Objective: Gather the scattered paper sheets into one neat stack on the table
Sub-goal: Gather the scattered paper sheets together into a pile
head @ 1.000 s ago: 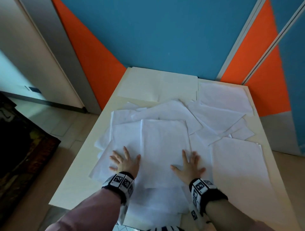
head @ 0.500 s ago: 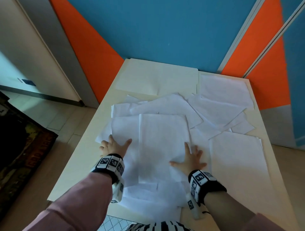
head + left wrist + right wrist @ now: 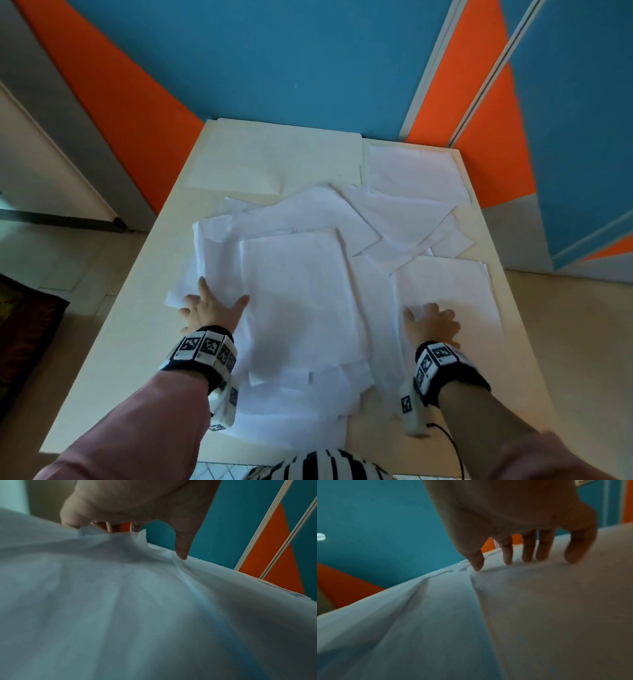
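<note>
Several white paper sheets lie scattered and overlapping on a cream table [image 3: 126, 346]. A top sheet [image 3: 298, 301] lies squarely in the middle of the pile. My left hand [image 3: 213, 305] presses with spread fingers on the pile's left edge, where the paper [image 3: 120, 588] buckles up under the fingertips [image 3: 181, 553]. My right hand [image 3: 430, 320] rests with spread fingers on the near-left corner of a separate sheet [image 3: 448, 284] at the right. In the right wrist view its fingertips [image 3: 507, 559] touch that paper [image 3: 539, 615]. Neither hand grips anything.
More sheets lie at the far right [image 3: 414, 171] and a large one at the far left [image 3: 274, 157] near the blue and orange wall [image 3: 291, 68]. Bare table shows along the left side. The near sheets [image 3: 294, 425] overhang the table's front edge.
My left hand slid outward to the pile's left edge and the paper there bunched up. My right hand moved right, off the middle sheet, onto the right-hand sheet.
</note>
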A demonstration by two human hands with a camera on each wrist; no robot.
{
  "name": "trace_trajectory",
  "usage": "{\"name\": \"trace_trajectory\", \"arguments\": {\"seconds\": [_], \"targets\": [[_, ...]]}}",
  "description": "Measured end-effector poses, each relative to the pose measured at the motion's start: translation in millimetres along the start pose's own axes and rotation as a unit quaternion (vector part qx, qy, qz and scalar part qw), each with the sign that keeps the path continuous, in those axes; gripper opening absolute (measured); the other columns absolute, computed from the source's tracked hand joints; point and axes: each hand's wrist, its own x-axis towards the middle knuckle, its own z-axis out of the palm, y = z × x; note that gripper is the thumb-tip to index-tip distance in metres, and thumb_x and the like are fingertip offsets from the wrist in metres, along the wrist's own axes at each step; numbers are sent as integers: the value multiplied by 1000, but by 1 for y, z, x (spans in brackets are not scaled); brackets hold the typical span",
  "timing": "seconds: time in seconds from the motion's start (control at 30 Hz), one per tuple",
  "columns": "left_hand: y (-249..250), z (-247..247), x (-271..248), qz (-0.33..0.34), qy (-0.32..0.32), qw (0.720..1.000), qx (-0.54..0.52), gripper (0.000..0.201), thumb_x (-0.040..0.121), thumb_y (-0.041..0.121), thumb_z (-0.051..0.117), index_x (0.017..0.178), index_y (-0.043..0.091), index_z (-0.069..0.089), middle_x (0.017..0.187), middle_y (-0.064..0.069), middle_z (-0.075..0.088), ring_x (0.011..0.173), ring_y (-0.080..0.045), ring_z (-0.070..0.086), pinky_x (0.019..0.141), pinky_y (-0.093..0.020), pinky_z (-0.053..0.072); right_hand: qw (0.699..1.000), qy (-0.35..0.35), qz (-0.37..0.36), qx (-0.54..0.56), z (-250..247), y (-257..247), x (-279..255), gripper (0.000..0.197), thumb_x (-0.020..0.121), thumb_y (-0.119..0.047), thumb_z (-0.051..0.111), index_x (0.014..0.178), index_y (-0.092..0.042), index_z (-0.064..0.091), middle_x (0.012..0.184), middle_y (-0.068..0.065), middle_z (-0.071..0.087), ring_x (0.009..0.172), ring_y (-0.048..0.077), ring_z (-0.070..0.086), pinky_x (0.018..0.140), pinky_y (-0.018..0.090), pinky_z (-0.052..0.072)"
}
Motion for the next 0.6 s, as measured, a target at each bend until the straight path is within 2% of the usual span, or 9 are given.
{"name": "trace_trajectory", "arguments": {"seconds": [0.07,0.13,0.2,0.27,0.37,0.43,0.53,0.6], "targets": [[4,4,-4,7,-3,1000,5,99,74,50,67,149,20,10,142,-18,30,131,-36,29,103,-53,33,999,-21,-20,-14,5,-2,-1,53,89,-45,45,129,-11,45,133,16,36,125,35,33,98,51,35],[7,9,-7,16,-5,1000,3,100,73,50,68,149,20,11,143,-18,30,131,-36,29,103,-53,33,996,-48,-74,-19,9,-12,-3,52,91,-47,43,129,-12,47,135,16,37,126,36,34,101,47,35],[10,12,-8,22,-8,1000,1,100,73,49,69,149,20,10,143,-17,31,131,-37,29,103,-52,32,987,-90,-135,-8,14,-20,-5,48,93,-43,42,130,-13,48,137,16,39,127,37,36,105,41,33],[11,13,-8,19,-8,1000,4,101,72,48,70,149,21,10,142,-17,31,131,-36,29,103,-52,32,983,-104,-149,41,11,-18,-3,43,92,-37,48,129,-15,49,136,16,43,127,35,40,106,39,35],[8,10,-7,18,8,1000,24,105,68,48,73,149,22,11,141,-17,32,130,-35,31,104,-52,31,997,-18,-59,45,-8,7,10,42,85,-34,59,123,-20,52,133,13,41,124,34,39,102,44,35],[8,8,-8,24,20,999,41,108,66,48,75,148,21,12,141,-19,32,129,-35,32,103,-51,31,998,15,33,43,-22,30,18,61,77,-38,69,129,-19,45,136,15,33,126,37,33,102,49,32],[9,8,-5,-6,17,1000,-10,106,68,41,77,148,10,15,144,-25,30,133,-38,31,107,-49,29,990,-18,110,84,-30,48,26,97,66,-41,79,141,-12,25,147,19,21,136,39,22,107,54,28],[6,7,3,-40,13,996,-79,90,72,30,76,141,0,27,141,-28,37,131,-39,37,107,-46,32,985,-40,122,112,-24,48,29,103,65,-36,83,142,-6,21,149,20,21,138,40,23,109,52,29]]}}
